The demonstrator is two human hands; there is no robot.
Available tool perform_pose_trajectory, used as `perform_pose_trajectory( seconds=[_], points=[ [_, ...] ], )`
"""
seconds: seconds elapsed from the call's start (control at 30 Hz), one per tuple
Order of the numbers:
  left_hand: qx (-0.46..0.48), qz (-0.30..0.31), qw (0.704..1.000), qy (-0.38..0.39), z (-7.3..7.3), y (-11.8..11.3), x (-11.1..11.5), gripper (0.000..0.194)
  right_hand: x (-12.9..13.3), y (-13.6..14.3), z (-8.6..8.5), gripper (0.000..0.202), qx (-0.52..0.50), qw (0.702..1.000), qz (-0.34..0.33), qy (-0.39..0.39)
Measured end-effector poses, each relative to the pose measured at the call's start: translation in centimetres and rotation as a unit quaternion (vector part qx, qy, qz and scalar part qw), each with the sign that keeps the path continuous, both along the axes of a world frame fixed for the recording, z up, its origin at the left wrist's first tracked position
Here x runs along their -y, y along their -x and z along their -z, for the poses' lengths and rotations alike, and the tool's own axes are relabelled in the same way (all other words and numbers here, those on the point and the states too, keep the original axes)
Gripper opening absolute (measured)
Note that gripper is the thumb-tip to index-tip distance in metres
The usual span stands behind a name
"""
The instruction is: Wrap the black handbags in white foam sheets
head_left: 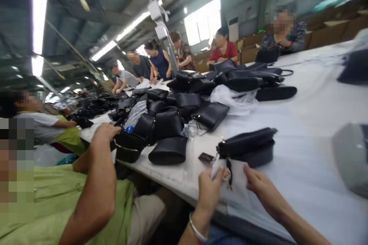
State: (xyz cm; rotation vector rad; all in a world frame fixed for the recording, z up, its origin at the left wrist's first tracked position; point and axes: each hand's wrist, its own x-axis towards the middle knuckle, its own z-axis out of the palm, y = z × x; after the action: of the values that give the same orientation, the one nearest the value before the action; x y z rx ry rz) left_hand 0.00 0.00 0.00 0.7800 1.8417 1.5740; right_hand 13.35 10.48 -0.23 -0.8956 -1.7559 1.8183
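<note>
A black handbag with gold-coloured fittings lies on the white table in front of me. From its near end hangs a round charm on a dark strap. My left hand, with a pale bangle at the wrist, is closed on a thin whitish sheet beside the charm. Opposite it, my right hand pinches the sheet's other edge between thumb and fingers. Whether the sheet is paper or a plastic pouch cannot be made out. Just left of the bag lies a small dark tag.
Many black bags are heaped along the table, with crumpled clear plastic among them. At my left sits a co-worker in green, an arm over the table edge. Others work across the table. A blurred grey-white object is at the right.
</note>
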Motion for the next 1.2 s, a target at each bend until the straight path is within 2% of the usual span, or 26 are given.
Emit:
perform_pose_trajectory(
  seconds=[0.03,0.07,0.13,0.27,0.43,0.6,0.73,0.87,0.97,1.03,1.1,1.2],
  points=[
    [-0.013,-0.005,1.0,0.001,-0.3,0.0,0.0,0.049,0.4,0.0,-0.1,0.068,-0.062,0.994,-0.038,0.076],
    [-0.003,0.0,1.0,0.003,-0.4,0.1,0.0,0.047,0.7,0.1,-0.1,0.066,-0.105,0.986,-0.048,0.121],
    [0.014,0.012,1.0,0.003,-0.3,0.2,-0.1,0.045,1.1,0.6,0.1,0.053,-0.139,0.979,-0.036,0.146],
    [-0.002,0.022,1.0,0.004,-0.3,0.2,0.1,0.042,1.5,2.0,0.7,0.044,-0.121,0.987,0.0,0.101],
    [-0.023,0.01,0.999,0.019,-0.2,0.6,0.2,0.04,1.1,2.7,1.4,0.04,-0.082,0.996,0.006,-0.022],
    [-0.033,0.003,0.999,0.042,0.0,0.9,0.0,0.055,0.9,3.0,2.5,0.032,-0.049,0.993,0.013,-0.11],
    [-0.113,0.027,0.992,0.057,-0.3,0.9,0.0,0.04,0.8,3.2,2.4,0.03,-0.057,0.994,0.006,-0.098],
    [-0.13,0.06,0.988,0.058,-0.8,1.6,0.3,0.033,0.7,3.3,1.5,0.036,-0.067,0.997,-0.027,-0.038],
    [-0.127,0.094,0.986,0.058,-1.0,2.1,0.4,0.033,1.0,3.6,1.3,0.037,-0.055,0.998,-0.005,-0.038],
    [-0.113,0.113,0.986,0.049,-1.1,2.2,0.5,0.033,1.4,3.8,1.5,0.035,-0.033,0.997,0.023,-0.072],
    [-0.091,0.103,0.99,0.037,-0.8,2.2,0.7,0.032,1.7,4.0,1.9,0.033,-0.007,0.991,0.057,-0.124],
    [-0.02,0.022,0.999,0.019,0.1,1.7,0.8,0.033,2.2,4.1,2.5,0.032,0.008,0.977,0.104,-0.188]
  ],
)
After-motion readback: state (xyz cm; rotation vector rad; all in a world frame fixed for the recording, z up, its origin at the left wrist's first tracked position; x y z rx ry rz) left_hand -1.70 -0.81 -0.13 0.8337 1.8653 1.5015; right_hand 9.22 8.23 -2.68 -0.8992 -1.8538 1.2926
